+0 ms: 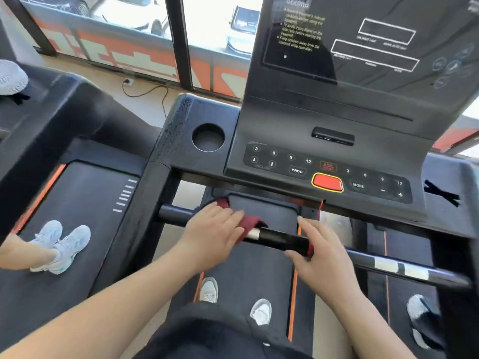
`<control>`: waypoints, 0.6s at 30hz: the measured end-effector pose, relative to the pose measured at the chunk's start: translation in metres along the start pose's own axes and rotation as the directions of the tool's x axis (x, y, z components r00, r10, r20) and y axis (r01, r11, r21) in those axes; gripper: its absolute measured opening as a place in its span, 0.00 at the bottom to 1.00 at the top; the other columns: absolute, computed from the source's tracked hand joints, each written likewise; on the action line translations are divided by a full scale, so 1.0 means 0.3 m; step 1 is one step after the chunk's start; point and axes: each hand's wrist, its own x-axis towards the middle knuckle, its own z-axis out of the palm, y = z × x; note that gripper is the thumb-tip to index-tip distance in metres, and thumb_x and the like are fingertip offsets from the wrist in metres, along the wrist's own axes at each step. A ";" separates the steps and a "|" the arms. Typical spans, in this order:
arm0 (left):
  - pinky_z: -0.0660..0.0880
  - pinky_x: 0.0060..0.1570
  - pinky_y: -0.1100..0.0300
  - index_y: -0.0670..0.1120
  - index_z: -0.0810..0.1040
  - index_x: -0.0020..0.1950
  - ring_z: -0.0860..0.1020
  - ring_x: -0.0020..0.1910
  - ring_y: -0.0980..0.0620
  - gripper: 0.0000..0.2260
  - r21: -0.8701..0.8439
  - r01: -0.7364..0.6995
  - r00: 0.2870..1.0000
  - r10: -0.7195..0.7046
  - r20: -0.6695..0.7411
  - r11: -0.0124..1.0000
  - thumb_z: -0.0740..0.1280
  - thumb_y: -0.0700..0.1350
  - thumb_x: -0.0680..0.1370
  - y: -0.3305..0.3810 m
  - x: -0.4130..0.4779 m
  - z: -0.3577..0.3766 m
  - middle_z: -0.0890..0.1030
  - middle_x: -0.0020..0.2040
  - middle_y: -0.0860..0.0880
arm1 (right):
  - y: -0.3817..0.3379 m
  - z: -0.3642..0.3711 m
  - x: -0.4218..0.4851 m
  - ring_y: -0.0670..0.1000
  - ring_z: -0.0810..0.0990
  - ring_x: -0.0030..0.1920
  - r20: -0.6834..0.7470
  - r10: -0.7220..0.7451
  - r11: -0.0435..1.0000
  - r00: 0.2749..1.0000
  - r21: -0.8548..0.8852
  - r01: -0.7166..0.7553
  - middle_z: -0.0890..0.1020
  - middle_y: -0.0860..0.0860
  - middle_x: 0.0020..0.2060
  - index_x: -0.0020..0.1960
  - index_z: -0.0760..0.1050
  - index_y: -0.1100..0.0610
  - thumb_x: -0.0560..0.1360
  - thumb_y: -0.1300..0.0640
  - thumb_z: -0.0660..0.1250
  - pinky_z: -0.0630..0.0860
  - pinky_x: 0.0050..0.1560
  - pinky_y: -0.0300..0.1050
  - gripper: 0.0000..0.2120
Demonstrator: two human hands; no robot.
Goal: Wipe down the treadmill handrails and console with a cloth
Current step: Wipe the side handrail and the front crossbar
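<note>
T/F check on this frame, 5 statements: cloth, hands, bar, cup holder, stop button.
1. The left hand presses a dark red cloth on the front crossbar. True.
2. The right hand is pressing the console keypad. False: it is at the crossbar, below the console.
3. The cup holder holds a bottle. False: nothing shows in it.
4. The red stop button has a yellow outline. True.
5. The cloth is spread over the console screen. False: it lies on the crossbar under the left hand.
</note>
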 end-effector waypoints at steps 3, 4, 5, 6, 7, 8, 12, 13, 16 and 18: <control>0.72 0.45 0.44 0.49 0.74 0.43 0.78 0.38 0.40 0.15 0.152 0.264 0.956 -0.279 0.087 0.953 0.51 0.47 0.83 0.009 0.055 -0.050 0.80 0.39 0.46 | 0.107 -0.043 -0.026 0.56 0.73 0.67 0.019 0.119 0.987 0.993 -0.115 -0.116 0.77 0.50 0.65 0.74 0.69 0.56 0.68 0.49 0.79 0.72 0.65 0.50 0.39; 0.72 0.47 0.44 0.50 0.75 0.43 0.77 0.39 0.40 0.15 0.134 0.325 0.939 -0.336 0.077 0.936 0.51 0.47 0.82 0.071 0.076 -0.058 0.80 0.39 0.46 | 0.131 -0.043 -0.028 0.56 0.74 0.65 0.045 0.144 0.980 0.989 -0.147 -0.136 0.77 0.50 0.63 0.74 0.70 0.56 0.69 0.47 0.78 0.74 0.63 0.51 0.38; 0.73 0.53 0.44 0.49 0.77 0.45 0.77 0.41 0.41 0.14 0.065 0.353 0.933 -0.356 0.050 0.933 0.53 0.48 0.82 0.169 0.092 -0.047 0.81 0.42 0.46 | 0.155 -0.042 -0.032 0.56 0.76 0.64 0.065 0.152 0.974 0.986 -0.178 -0.138 0.79 0.50 0.61 0.72 0.72 0.56 0.70 0.47 0.77 0.75 0.60 0.50 0.34; 0.72 0.60 0.42 0.48 0.79 0.50 0.77 0.47 0.40 0.14 -0.021 0.349 0.937 -0.348 0.041 0.937 0.55 0.49 0.82 0.285 0.100 -0.028 0.82 0.47 0.46 | 0.175 -0.042 -0.033 0.56 0.78 0.61 0.076 0.134 0.970 0.988 -0.214 -0.115 0.80 0.49 0.57 0.69 0.75 0.54 0.70 0.46 0.76 0.76 0.57 0.50 0.30; 0.69 0.67 0.41 0.45 0.80 0.59 0.77 0.55 0.40 0.16 -0.099 0.321 0.947 -0.319 0.040 0.942 0.56 0.50 0.83 0.398 0.102 -0.001 0.82 0.56 0.45 | 0.194 -0.048 -0.027 0.55 0.79 0.57 0.082 0.098 0.965 0.992 -0.250 -0.075 0.81 0.48 0.54 0.65 0.78 0.52 0.70 0.45 0.75 0.76 0.54 0.49 0.25; 0.66 0.72 0.41 0.43 0.77 0.68 0.76 0.64 0.41 0.20 -0.162 0.297 0.955 -0.293 0.047 0.941 0.56 0.50 0.83 0.480 0.099 0.016 0.80 0.65 0.45 | 0.205 -0.055 -0.014 0.55 0.80 0.55 0.095 0.069 0.961 0.993 -0.273 -0.040 0.80 0.47 0.50 0.63 0.80 0.50 0.70 0.44 0.74 0.76 0.51 0.49 0.22; 0.74 0.65 0.46 0.46 0.68 0.79 0.73 0.74 0.47 0.24 -0.184 0.158 0.980 -0.131 0.148 0.970 0.56 0.50 0.83 0.457 0.105 0.025 0.74 0.76 0.49 | 0.221 -0.097 0.045 0.51 0.78 0.57 0.212 0.039 0.954 0.976 -0.298 0.027 0.79 0.44 0.51 0.61 0.78 0.45 0.71 0.39 0.70 0.74 0.49 0.45 0.20; 0.76 0.61 0.47 0.48 0.69 0.78 0.75 0.70 0.47 0.23 -0.170 0.101 0.975 -0.063 0.213 0.980 0.56 0.50 0.83 0.420 0.133 0.005 0.77 0.73 0.50 | 0.230 -0.104 0.054 0.51 0.78 0.58 0.227 0.032 0.952 0.973 -0.305 0.040 0.79 0.44 0.52 0.60 0.78 0.45 0.71 0.39 0.69 0.73 0.48 0.44 0.20; 0.76 0.55 0.47 0.53 0.73 0.66 0.80 0.59 0.42 0.16 -0.092 0.147 0.917 -0.101 0.385 0.985 0.51 0.54 0.85 0.375 0.266 -0.055 0.83 0.61 0.50 | 0.254 -0.115 0.072 0.50 0.77 0.57 0.250 -0.002 0.949 0.968 -0.306 0.081 0.79 0.43 0.51 0.56 0.79 0.45 0.70 0.37 0.68 0.69 0.44 0.43 0.18; 0.75 0.53 0.48 0.50 0.76 0.59 0.81 0.57 0.39 0.16 0.006 0.350 0.839 -0.316 0.443 0.937 0.50 0.54 0.86 0.402 0.374 -0.050 0.84 0.58 0.44 | 0.264 -0.114 0.082 0.50 0.77 0.56 0.240 -0.021 0.953 0.971 -0.287 0.092 0.79 0.43 0.49 0.54 0.79 0.45 0.69 0.36 0.69 0.69 0.43 0.43 0.19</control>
